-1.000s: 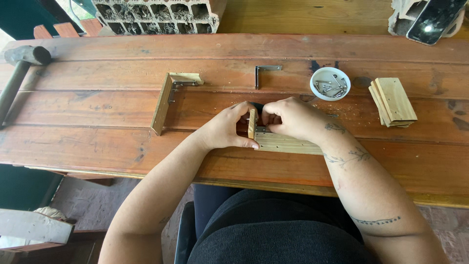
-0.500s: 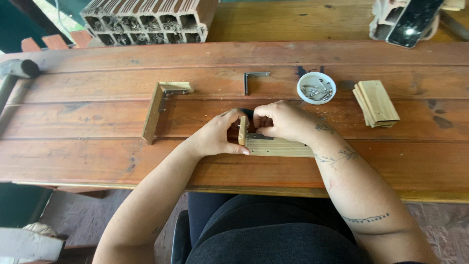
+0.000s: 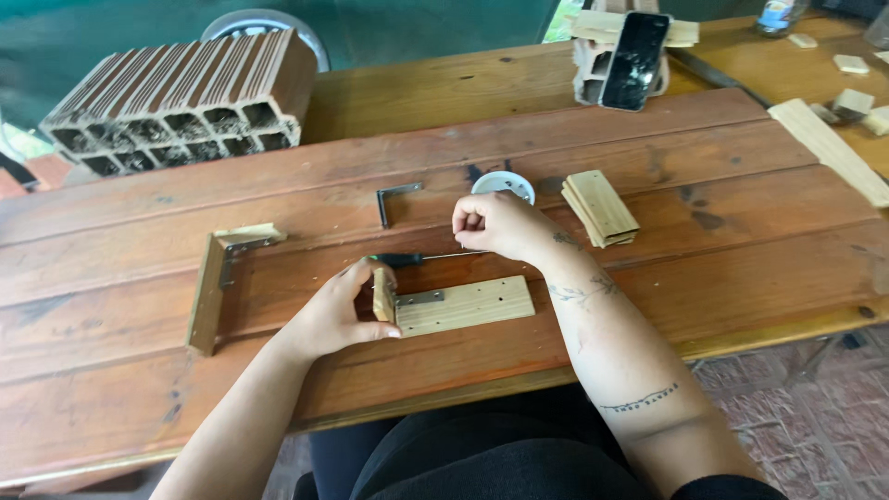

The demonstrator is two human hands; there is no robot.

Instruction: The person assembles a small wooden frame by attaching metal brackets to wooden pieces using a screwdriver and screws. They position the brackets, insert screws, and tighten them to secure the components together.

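Note:
A light wooden board (image 3: 468, 304) lies flat on the table, with a short upright wood piece (image 3: 382, 294) at its left end and a metal corner bracket (image 3: 417, 298) joining them. My left hand (image 3: 338, 313) grips the upright piece. My right hand (image 3: 491, 225) is raised beyond the board, close to a small white bowl (image 3: 505, 184), fingers curled; whether it pinches something is unclear. A screwdriver (image 3: 412, 259) with a dark handle lies on the table between my hands.
A finished L-shaped wood assembly (image 3: 211, 285) lies at left and a loose metal bracket (image 3: 394, 196) beyond the screwdriver. A stack of small boards (image 3: 602, 207) sits at right. A hollow clay brick (image 3: 181, 97) and a phone (image 3: 634, 48) stand at the back.
My right hand has left the board's corner and moved up towards the white bowl. The screwdriver now lies bare on the table. My left hand still holds the upright piece.

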